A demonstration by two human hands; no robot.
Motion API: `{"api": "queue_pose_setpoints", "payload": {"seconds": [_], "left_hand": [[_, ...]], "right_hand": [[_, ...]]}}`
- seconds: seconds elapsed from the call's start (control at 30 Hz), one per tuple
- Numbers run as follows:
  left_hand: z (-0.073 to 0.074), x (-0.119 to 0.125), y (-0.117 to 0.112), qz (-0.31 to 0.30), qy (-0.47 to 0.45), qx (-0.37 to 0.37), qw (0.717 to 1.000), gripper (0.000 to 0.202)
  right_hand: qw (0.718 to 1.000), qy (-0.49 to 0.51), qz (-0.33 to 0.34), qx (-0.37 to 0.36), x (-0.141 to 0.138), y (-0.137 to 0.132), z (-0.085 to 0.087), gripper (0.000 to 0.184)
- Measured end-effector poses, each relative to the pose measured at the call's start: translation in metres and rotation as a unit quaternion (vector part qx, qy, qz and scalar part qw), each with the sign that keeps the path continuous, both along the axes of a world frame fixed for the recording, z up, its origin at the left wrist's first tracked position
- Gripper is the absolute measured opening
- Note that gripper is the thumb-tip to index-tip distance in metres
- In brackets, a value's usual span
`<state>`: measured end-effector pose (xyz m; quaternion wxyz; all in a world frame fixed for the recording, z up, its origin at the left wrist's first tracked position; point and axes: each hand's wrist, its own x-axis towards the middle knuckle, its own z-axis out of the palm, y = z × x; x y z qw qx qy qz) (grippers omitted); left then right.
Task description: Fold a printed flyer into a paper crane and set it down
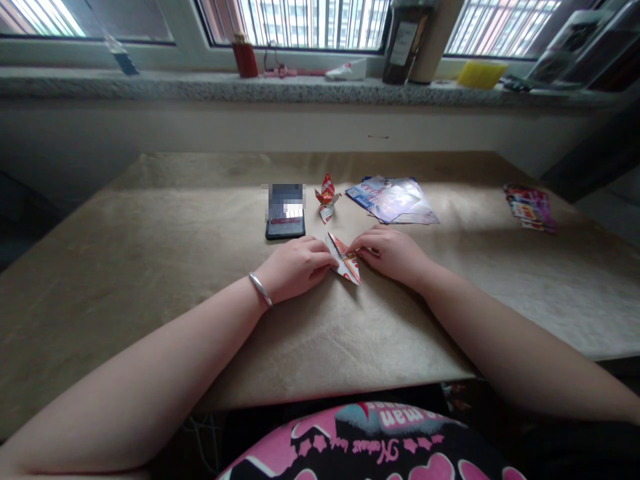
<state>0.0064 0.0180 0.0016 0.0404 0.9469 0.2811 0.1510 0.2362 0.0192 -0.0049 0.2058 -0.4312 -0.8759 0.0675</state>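
Note:
A folded piece of printed paper, white with red and orange, lies on the table between my two hands. Its shape is roughly a diamond with a crease along the middle. My left hand pinches its left edge, fingertips pressed together on the paper. On the other side, my right hand has thumb and forefinger closed on its right edge. Just beyond stands a red and white folded paper figure with pointed tips. A smartphone with a blurred screen lies beyond my left hand.
Printed sheets lie stacked beyond my right hand. Farther right is a pile of red and pink printed papers. The tan-covered table meets the wall below a windowsill, which holds a dark jar and a yellow sponge-like block.

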Motion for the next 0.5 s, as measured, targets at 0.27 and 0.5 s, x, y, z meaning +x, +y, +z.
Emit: {"api": "queue_pose_setpoints", "payload": {"seconds": [0.27,0.5], "left_hand": [[-0.0027,0.0018,-0.0005,-0.024,-0.028,0.039,0.999,0.025],[-0.008,0.0027,0.0025,0.042,-0.036,-0.024,0.998,0.017]], "right_hand": [[0.997,0.063,0.022,-0.03,-0.0038,0.0007,-0.0001,0.021],[0.996,0.065,0.041,-0.049,-0.0071,-0.0029,-0.0042,0.029]]}}
